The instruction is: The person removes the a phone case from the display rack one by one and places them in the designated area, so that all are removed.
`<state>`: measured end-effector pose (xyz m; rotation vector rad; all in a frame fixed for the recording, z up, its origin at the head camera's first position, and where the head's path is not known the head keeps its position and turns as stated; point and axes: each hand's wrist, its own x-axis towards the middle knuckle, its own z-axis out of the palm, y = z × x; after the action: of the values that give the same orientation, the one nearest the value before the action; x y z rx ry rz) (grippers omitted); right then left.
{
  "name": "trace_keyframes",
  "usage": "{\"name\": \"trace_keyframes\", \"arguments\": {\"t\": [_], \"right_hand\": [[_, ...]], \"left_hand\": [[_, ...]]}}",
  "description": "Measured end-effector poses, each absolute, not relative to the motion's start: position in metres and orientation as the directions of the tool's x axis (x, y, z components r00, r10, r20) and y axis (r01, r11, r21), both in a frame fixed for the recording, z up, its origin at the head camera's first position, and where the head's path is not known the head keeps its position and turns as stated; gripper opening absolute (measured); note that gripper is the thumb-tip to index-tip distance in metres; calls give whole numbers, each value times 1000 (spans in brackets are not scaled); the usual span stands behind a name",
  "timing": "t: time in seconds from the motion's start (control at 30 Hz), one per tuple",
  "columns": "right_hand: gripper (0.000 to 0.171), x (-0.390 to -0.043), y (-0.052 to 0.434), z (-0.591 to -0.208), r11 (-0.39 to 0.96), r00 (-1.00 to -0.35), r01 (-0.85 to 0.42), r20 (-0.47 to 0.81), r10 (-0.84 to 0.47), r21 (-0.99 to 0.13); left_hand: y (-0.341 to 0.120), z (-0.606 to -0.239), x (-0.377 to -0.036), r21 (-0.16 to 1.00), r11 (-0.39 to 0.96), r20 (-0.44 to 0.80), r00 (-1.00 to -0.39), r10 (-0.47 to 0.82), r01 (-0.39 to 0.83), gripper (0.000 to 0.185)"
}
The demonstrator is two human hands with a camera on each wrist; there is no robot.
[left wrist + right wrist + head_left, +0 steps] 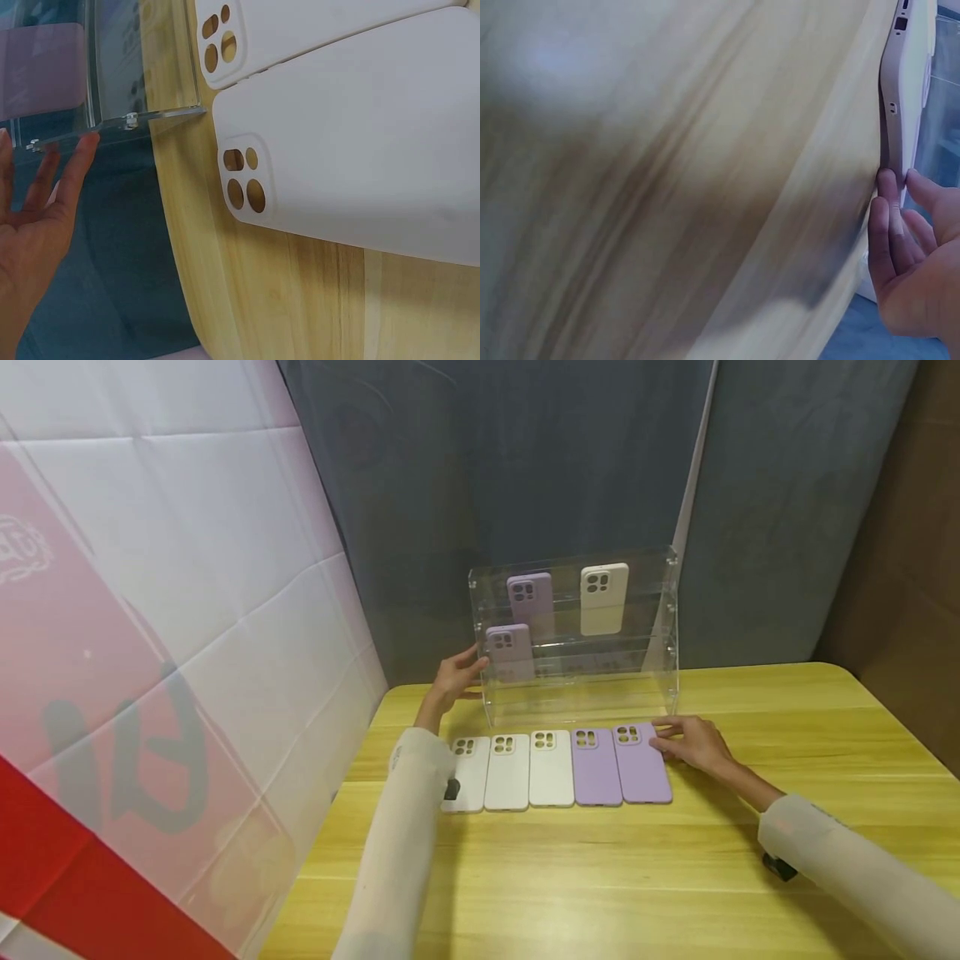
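Note:
A clear acrylic display stand holds two purple phone cases, one on an upper tier and one lower, plus a white phone case at upper right. My left hand touches the stand's left side panel; in the left wrist view its fingers are fairly straight against that panel. In front of the stand lies a row of three white cases and two purple ones. My right hand pinches the upper right edge of the rightmost purple phone case, thumb on top, fingers at its side.
A wood-grain table carries everything, its rounded back edge just behind the stand. Grey curtain hangs behind the table. On the left stands a white and pink printed fabric wall, and on the right a brown panel.

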<state>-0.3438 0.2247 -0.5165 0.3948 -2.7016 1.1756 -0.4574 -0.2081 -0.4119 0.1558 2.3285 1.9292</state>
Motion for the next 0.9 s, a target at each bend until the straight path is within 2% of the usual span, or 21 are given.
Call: {"name": "trace_keyframes", "arguments": {"t": [0.37, 0.6, 0.73, 0.9], "right_hand": [[46, -346, 223, -518, 657, -952, -298, 269, -147, -692], [43, -348, 218, -502, 685, -948, -299, 286, -137, -664], [43, -352, 211, -487, 662, -940, -331, 299, -167, -672], [39, -364, 198, -467, 663, -904, -413, 371, -214, -625]], "left_hand": [[-209, -411, -457, 981, 192, -27, -987, 160, 4, 65], [-209, -411, -459, 985, 174, -34, -986, 166, -5, 64], [-211, -411, -458, 982, 191, -35, -984, 173, -2, 65], [-211, -410, -455, 977, 211, -20, -982, 187, 20, 65]]}}
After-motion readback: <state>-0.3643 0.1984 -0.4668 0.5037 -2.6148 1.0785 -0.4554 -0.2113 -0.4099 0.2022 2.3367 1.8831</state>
